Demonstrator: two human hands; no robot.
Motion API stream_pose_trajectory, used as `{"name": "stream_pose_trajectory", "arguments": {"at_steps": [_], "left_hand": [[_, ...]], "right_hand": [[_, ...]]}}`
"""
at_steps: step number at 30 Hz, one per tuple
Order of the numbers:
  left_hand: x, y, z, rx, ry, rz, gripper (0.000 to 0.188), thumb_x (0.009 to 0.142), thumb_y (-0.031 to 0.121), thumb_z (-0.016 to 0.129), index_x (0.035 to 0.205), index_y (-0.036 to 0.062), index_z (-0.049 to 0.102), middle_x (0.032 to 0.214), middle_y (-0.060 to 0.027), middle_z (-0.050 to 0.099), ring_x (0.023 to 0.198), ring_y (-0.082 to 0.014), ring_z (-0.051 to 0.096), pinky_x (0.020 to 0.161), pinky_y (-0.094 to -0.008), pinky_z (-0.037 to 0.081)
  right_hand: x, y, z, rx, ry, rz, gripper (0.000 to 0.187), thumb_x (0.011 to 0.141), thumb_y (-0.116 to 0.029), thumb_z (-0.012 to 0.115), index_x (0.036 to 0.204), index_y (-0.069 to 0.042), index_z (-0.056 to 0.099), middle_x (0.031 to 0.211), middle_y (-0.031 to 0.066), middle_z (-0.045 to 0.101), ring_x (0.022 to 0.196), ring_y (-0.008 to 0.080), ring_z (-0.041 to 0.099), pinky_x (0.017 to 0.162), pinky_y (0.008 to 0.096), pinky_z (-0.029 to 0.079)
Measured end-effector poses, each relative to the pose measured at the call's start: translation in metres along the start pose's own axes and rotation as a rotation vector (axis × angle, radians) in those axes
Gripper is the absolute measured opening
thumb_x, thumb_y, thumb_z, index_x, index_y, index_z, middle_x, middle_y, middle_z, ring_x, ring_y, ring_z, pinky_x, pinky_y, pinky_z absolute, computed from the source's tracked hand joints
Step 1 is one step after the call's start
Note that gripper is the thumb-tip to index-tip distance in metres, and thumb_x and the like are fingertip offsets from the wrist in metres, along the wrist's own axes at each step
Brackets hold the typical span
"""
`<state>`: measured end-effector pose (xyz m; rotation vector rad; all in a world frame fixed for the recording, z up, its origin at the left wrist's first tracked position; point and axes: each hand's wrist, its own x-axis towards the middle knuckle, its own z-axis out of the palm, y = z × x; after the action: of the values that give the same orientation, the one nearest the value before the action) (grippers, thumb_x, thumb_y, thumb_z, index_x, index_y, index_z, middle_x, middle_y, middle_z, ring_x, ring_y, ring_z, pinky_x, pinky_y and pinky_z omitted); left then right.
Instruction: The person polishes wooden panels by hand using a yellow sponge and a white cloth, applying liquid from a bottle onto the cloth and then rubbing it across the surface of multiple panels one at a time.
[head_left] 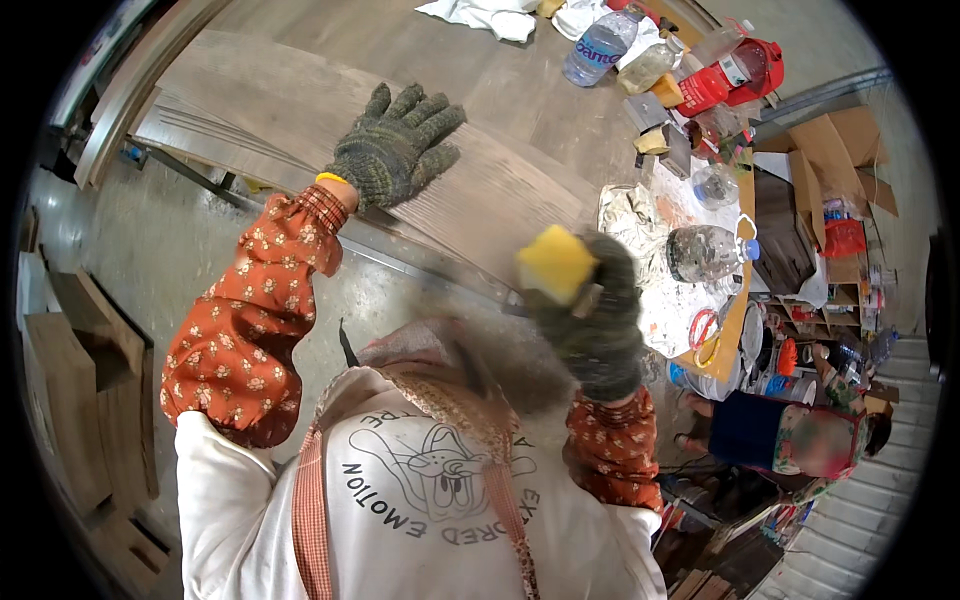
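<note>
My left hand (395,145), in a dark green knitted glove, lies with fingers spread on a grey-brown wood-grain board (490,195). Several such thin boards are fanned out under and beside it along the table's near edge. In my right hand (600,320), also gloved and smeared by motion, is a yellow sponge (556,264). It is over the right end of the board or just above it; whether it touches the surface I cannot tell.
To the right, a stained white cloth (635,235) and paper lie beside a clear bottle (705,253) and a red-handled ring (703,328). Further back stand a water bottle (600,48) and red bottles (712,85). A person (780,435) is at the far right, near shelves. Wooden panels (65,400) lean at left.
</note>
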<state>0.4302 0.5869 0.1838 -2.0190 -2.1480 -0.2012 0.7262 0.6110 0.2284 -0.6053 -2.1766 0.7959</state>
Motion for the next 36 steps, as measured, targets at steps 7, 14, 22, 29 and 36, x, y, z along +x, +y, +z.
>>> {"name": "stream_pose_trajectory", "arguments": {"at_steps": [7,14,22,29,36], "left_hand": [[0.003,0.002,0.002,-0.033,-0.024,-0.004,0.055,0.095,0.047,0.040,0.141,0.0177,0.038,0.146,-0.0107,0.037,0.137,-0.0346,0.029,0.113,-0.0536,0.015],[-0.003,0.001,0.004,-0.044,0.030,0.004,0.053,0.094,0.045,0.042,0.138,0.0156,0.041,0.144,-0.0107,0.039,0.135,-0.0348,0.031,0.112,-0.0551,0.017],[0.002,0.001,0.008,-0.028,0.003,0.051,0.052,0.096,0.042,0.042,0.142,0.0181,0.038,0.146,-0.0127,0.037,0.136,-0.0361,0.029,0.112,-0.0535,0.016],[0.001,0.002,0.005,-0.022,0.013,0.028,0.054,0.095,0.046,0.041,0.139,0.0157,0.042,0.145,-0.0115,0.039,0.136,-0.0358,0.031,0.112,-0.0533,0.018],[-0.002,0.000,0.003,-0.124,0.143,0.076,0.044,0.092,0.035,0.052,0.129,0.0113,0.053,0.134,-0.0154,0.050,0.130,-0.0349,0.040,0.111,-0.0480,0.024]], "right_hand": [[0.019,-0.044,0.077,-0.620,-0.291,-0.210,0.050,0.083,-0.021,0.060,0.127,-0.001,0.045,0.107,0.0152,0.054,0.088,0.0272,0.055,0.076,0.0431,0.046],[-0.062,-0.015,0.004,-0.651,-0.064,-0.011,0.061,0.072,-0.017,0.070,0.126,-0.001,0.048,0.103,0.0163,0.058,0.091,0.0319,0.057,0.074,0.0416,0.049],[-0.062,-0.025,0.026,-0.661,0.129,0.070,0.066,0.071,-0.031,0.075,0.125,-0.006,0.047,0.107,0.0159,0.057,0.094,0.0286,0.058,0.074,0.0455,0.054],[-0.097,0.000,-0.001,-0.762,0.073,0.192,0.072,0.070,-0.026,0.075,0.130,-0.004,0.042,0.113,0.0190,0.056,0.097,0.0346,0.056,0.082,0.0463,0.049],[-0.067,-0.009,0.012,-0.605,0.089,0.066,0.062,0.075,-0.024,0.071,0.128,-0.004,0.046,0.112,0.0158,0.056,0.097,0.0331,0.057,0.081,0.0433,0.049]]}}
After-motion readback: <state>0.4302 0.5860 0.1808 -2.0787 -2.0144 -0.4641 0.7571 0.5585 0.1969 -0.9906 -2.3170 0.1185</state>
